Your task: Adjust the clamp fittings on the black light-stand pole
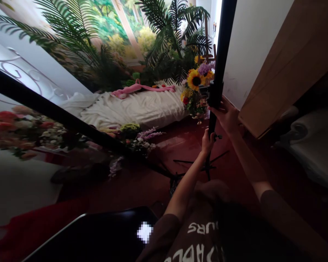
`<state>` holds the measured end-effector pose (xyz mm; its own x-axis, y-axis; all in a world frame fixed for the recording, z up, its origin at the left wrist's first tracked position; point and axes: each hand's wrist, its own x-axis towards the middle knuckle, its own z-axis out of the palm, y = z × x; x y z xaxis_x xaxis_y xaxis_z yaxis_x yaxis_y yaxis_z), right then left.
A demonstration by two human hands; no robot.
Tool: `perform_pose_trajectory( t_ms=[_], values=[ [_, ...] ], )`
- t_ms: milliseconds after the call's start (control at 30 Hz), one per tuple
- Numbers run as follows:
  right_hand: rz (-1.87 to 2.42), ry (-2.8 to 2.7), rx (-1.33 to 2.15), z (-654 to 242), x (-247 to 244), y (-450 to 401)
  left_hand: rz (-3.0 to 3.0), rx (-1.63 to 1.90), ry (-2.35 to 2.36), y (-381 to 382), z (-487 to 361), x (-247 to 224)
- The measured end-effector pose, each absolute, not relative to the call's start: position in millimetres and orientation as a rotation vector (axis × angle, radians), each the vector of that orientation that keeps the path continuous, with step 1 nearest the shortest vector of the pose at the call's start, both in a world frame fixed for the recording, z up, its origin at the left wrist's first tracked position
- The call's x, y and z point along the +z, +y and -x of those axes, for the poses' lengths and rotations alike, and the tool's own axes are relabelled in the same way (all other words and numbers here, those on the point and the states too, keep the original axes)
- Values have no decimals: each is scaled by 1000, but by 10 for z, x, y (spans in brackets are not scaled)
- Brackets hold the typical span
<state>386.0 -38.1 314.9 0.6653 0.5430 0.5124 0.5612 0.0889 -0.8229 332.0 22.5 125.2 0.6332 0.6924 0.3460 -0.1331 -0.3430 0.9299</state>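
A tall black stand [221, 47] rises on the right of the view, with a dark clamp or collar at mid height. Low on its pole, just above the spread legs, my left hand [207, 142] is wrapped round the shaft near a small knob [218, 137]. Higher up, my right hand [227, 115] touches the pole at the underside of the collar, its thumb and fingers around it and partly hidden behind the stand. Sunflowers [195, 79] stand just left of the collar.
A second black pole [57, 116] slants across the left. Behind lies a white-draped platform [133, 109] with a pink plush toy [128, 90], beside palm fronds [166, 40] and flowers [129, 131]. A brown panel [284, 69] leans at right; a dark screen [98, 233] is at lower left.
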Motion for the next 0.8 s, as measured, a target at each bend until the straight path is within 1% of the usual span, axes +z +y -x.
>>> perform_pose_trajectory(
  t_ms=[100, 200, 367, 467, 700, 800],
  values=[
    [1515, -940, -85, -3788, 3032, -428, -1722, 948, 450, 217, -3335, 1220],
    [1548, -929, -100, -3739, 2810, -583, -1724, 953, 441, 218, -3336, 1200],
    [1698, -918, -29, -3809, 2241, -970, -1722, 940, 472, 222, -3332, 1202],
    [1770, -960, 94, -3883, 1994, -1120, -1735, 956, 487, 229, -3342, 1187],
    [1864, -1101, 145, -4014, 1862, -1108, -1752, 964, 486, 240, -3343, 1154],
    [1846, -1063, 218, -4034, 1839, -1090, -1763, 963, 480, 243, -3337, 1150]
  ],
)
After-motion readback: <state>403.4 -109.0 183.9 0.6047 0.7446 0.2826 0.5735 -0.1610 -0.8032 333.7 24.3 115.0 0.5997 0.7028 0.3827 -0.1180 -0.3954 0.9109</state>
